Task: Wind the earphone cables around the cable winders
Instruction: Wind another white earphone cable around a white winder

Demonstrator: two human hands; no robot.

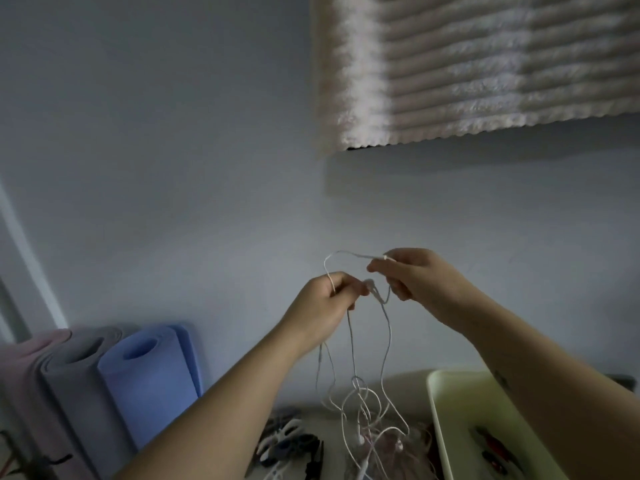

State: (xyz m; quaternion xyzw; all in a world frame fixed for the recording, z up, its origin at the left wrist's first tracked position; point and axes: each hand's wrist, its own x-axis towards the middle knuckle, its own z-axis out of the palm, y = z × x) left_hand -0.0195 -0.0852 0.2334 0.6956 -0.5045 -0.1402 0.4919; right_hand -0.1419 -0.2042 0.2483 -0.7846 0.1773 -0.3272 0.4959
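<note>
Both hands are raised in front of the wall, holding a white earphone cable (386, 337). My left hand (325, 303) grips the cable and an earbud at its fingertips. My right hand (415, 275) pinches another stretch of the same cable near a small plug end, and a short loop arcs between the two hands. The rest of the cable hangs down into a tangle of white and pink cables (370, 427) on the table. Several cable winders (291, 441), dark and white, lie on the table at lower left of the tangle.
A pale yellow tray (446, 403) with small red and dark items stands at the lower right. Rolled mats, blue (149, 379), grey and pink, lean against the wall at the left. A ribbed beige cloth (467, 64) hangs on the wall above.
</note>
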